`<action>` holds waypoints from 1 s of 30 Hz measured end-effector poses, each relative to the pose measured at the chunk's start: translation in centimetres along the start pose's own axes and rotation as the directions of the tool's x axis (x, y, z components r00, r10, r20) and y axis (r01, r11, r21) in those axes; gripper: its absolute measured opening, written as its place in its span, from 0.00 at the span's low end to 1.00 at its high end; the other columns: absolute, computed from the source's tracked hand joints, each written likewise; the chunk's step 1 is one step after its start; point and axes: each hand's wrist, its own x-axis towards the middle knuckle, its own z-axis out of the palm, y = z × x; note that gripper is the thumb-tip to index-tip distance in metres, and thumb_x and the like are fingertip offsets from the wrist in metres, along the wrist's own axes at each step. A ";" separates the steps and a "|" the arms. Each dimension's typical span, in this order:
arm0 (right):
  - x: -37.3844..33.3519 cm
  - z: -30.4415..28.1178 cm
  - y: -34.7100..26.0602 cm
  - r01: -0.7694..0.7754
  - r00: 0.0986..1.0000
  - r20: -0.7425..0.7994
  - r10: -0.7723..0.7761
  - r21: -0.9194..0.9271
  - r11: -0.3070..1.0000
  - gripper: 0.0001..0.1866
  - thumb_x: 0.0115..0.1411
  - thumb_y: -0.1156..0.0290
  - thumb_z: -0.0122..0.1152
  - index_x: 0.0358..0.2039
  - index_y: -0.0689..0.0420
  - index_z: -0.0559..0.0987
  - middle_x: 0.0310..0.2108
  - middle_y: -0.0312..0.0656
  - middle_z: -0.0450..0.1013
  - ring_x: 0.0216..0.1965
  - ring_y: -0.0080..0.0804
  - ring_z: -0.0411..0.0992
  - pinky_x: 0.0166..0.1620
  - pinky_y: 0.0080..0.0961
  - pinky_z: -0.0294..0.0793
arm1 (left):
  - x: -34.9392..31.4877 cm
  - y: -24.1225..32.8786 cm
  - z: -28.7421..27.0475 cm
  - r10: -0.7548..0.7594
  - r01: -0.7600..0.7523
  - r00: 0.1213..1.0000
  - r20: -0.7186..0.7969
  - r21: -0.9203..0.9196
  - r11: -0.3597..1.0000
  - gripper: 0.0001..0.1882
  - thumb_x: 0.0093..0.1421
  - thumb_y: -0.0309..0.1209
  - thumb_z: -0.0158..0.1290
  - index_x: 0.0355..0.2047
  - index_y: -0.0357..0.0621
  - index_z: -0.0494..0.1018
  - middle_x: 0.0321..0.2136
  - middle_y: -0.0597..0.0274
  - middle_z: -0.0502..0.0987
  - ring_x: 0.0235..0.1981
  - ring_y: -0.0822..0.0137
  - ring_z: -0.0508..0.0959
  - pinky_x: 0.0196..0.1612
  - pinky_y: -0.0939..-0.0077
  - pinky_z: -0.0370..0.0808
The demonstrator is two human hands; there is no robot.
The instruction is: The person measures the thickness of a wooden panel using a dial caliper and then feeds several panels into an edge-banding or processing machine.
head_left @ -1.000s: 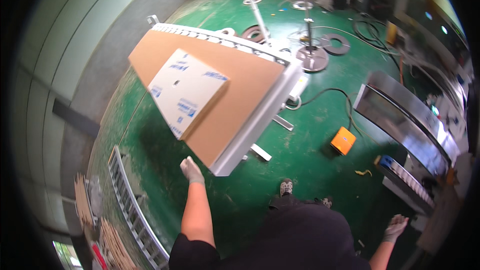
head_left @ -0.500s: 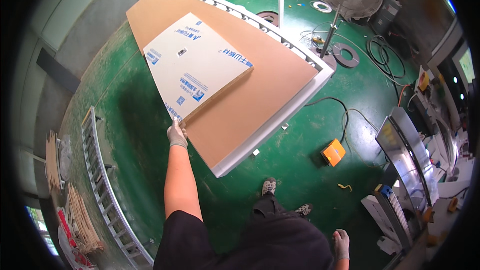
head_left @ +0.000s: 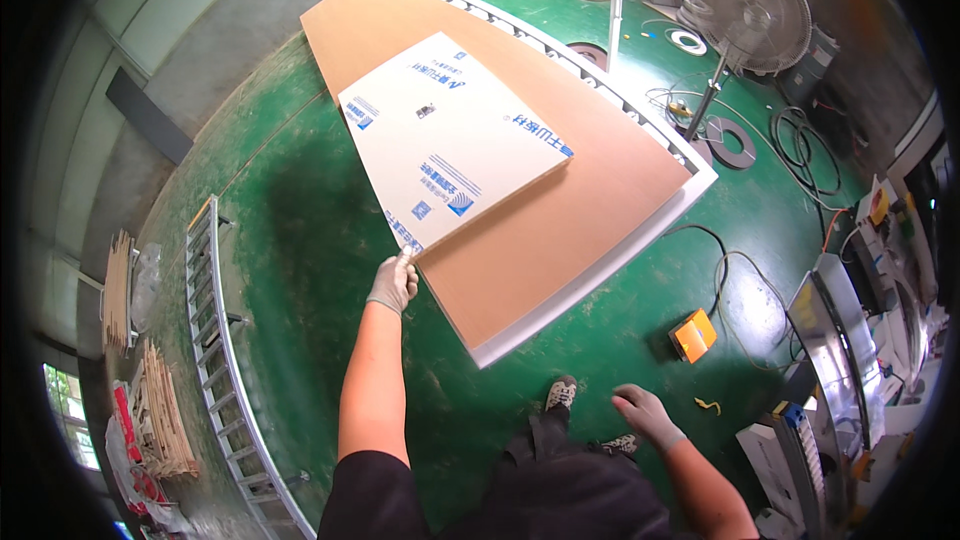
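A white board (head_left: pixel 455 140) with blue print lies on a larger brown panel (head_left: pixel 500 290), its edges set at a slant to the panel's. My left hand (head_left: pixel 393 283), in a thin pale glove, is closed on the near corner of the white board, thumb on top and fingers below the edge. The panel rests on a white-framed roller table (head_left: pixel 690 175). My right hand (head_left: pixel 648 416), gloved too, hangs in the air in front of my body, right of my shoes. Its fingers are loosely bent and apart from any object, with nothing seen in them.
An orange foot pedal box (head_left: pixel 693 336) with a cable sits on the green floor. A metal roller rack (head_left: pixel 215 340) stands at the left, near bundled wooden strips (head_left: pixel 163 415). At the right are a fan (head_left: pixel 752 15), coiled bands (head_left: pixel 730 143) and a machine (head_left: pixel 835 340).
My view has shifted, so the table sits farther right in it. My right hand has risen from low at the right toward the front of my body. My left hand stays at the board's corner.
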 end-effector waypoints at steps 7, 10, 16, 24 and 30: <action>6.2 2.6 -12.9 0.178 0.939 0.214 -0.269 0.365 0.914 0.23 0.68 0.55 0.55 0.52 0.62 0.75 0.49 0.46 0.77 0.49 0.40 0.76 0.53 0.33 0.74 | -7.2 -4.7 -0.7 0.012 -0.046 0.976 0.217 0.153 0.987 0.16 0.72 0.47 0.46 0.32 0.51 0.68 0.19 0.73 0.64 0.17 0.79 0.65 0.18 0.84 0.62; 8.4 5.5 -14.5 -0.280 0.902 0.424 -0.085 0.722 0.632 0.24 0.68 0.55 0.56 0.54 0.60 0.72 0.50 0.45 0.75 0.49 0.35 0.76 0.51 0.31 0.75 | -11.5 -9.3 -0.2 0.014 -0.094 0.953 0.302 0.252 0.963 0.16 0.72 0.44 0.46 0.28 0.50 0.63 0.18 0.72 0.62 0.17 0.78 0.64 0.19 0.82 0.62; 9.3 8.0 -15.2 -0.141 0.985 0.160 -0.070 0.965 0.223 0.24 0.70 0.55 0.53 0.56 0.63 0.71 0.48 0.45 0.76 0.47 0.32 0.75 0.50 0.29 0.75 | -21.0 -14.7 3.6 -0.149 -0.114 0.834 0.531 0.431 0.895 0.21 0.73 0.48 0.43 0.35 0.41 0.70 0.24 0.65 0.73 0.23 0.73 0.73 0.29 0.77 0.73; 2.3 2.7 -8.7 -0.005 0.998 -0.003 0.057 0.991 0.133 0.26 0.73 0.52 0.47 0.54 0.66 0.72 0.49 0.48 0.76 0.47 0.38 0.76 0.50 0.36 0.78 | -14.5 -13.1 -0.9 -0.054 0.063 0.956 0.287 -0.023 0.998 0.20 0.70 0.50 0.46 0.42 0.45 0.73 0.30 0.64 0.76 0.28 0.72 0.74 0.29 0.78 0.68; -4.2 -3.8 -3.4 0.027 0.969 -0.085 0.232 0.970 0.243 0.24 0.71 0.54 0.52 0.50 0.66 0.75 0.44 0.47 0.78 0.41 0.36 0.78 0.45 0.35 0.80 | -15.9 -14.9 -1.1 0.013 0.057 0.954 0.299 -0.225 0.973 0.28 0.68 0.53 0.47 0.59 0.46 0.68 0.53 0.61 0.74 0.53 0.60 0.74 0.53 0.60 0.72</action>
